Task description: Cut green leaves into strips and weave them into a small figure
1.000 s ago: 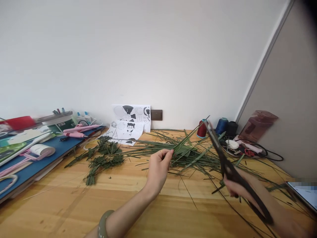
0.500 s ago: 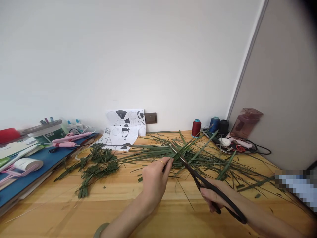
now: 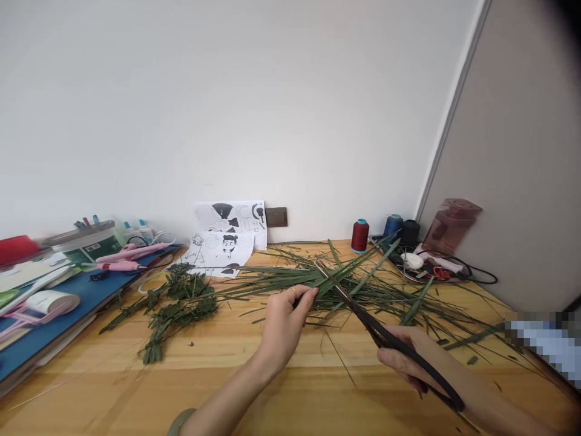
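My left hand (image 3: 285, 318) pinches the near end of a green leaf blade (image 3: 338, 280) that slants up to the right over the heap. In my right hand (image 3: 408, 357) are black-handled scissors (image 3: 363, 315), their blades pointing up and left across the blade, just right of my left fingertips. Beneath them a loose heap of long green leaves (image 3: 385, 290) spreads over the wooden table (image 3: 272, 399). Left of my left hand lie knotted green woven leaf pieces (image 3: 181, 303).
Printed sheets (image 3: 222, 242) lean on the wall. A dark red thread spool (image 3: 360, 236) stands behind the heap, near a cluttered tray (image 3: 413, 275) and a pink container (image 3: 451, 225). Pink glue guns (image 3: 124, 257) and a tape roll (image 3: 52, 301) lie on the left.
The scissors and my right hand have moved slightly right and down. My left hand has shifted a little, still pinching the leaf.
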The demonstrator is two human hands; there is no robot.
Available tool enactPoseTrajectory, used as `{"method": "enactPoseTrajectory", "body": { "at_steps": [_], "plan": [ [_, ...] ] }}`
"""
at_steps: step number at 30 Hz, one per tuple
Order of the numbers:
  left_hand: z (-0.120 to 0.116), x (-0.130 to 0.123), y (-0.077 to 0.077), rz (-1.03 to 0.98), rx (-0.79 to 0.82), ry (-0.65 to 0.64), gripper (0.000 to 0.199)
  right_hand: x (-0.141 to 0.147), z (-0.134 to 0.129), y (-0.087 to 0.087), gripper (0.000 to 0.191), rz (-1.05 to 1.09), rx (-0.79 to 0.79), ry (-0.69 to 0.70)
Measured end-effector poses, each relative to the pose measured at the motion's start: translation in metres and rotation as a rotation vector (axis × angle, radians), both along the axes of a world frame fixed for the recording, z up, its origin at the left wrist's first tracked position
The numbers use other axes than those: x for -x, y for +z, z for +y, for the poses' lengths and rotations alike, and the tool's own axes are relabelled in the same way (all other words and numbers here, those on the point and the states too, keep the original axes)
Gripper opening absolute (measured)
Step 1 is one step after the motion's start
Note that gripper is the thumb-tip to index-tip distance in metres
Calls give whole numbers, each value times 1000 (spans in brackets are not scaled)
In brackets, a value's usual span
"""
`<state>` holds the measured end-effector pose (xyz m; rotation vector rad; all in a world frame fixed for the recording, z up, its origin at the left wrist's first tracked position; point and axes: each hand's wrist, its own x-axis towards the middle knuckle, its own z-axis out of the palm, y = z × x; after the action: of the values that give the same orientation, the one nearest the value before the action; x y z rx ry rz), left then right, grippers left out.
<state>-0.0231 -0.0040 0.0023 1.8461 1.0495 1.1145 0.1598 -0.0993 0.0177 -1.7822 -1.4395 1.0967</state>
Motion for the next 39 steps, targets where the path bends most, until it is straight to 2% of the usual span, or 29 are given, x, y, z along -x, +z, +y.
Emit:
{"method": "enactPoseTrajectory", "body": {
  "at_steps": [9, 14, 16, 18, 19, 21, 25, 29, 32, 36, 39],
  "plan": [
    [0, 0, -1, -38, 30, -29, 33, -1, -2, -4, 34, -28, -6, -17],
    [1, 0, -1, -21, 39, -44, 32, -6, -2, -16, 38, 3, 28, 47],
    [-1, 0, 0, -2, 31, -41, 30, -9, 3, -24, 37, -59, 27, 39],
    [-4, 0, 1, 19, 21, -35, 29, -12, 13, -32, 34, -223, -77, 5],
    [-6, 0, 1, 35, 12, -33, 29, -14, 18, -36, 31, -338, -218, -23],
    [-9, -1, 2, 82, -6, -41, 29, -16, 31, -40, 20, -369, -315, -83],
    [-12, -3, -1, 147, 17, -73, 27, -4, 46, -33, 11, -263, -442, -74],
    [-15, -7, -4, 95, 47, -99, 23, 29, 45, -18, 29, -32, -491, -7],
    [-18, -9, -4, 16, 85, -138, 19, 46, 45, -13, 31, 126, -478, -14],
    [-17, -10, -1, -82, 271, -245, 19, 47, 53, -15, 27, 251, -483, -65],
    [-12, -9, 1, -176, 444, -298, 21, 42, 57, -15, 25, 315, -462, -24]
  ]
}}
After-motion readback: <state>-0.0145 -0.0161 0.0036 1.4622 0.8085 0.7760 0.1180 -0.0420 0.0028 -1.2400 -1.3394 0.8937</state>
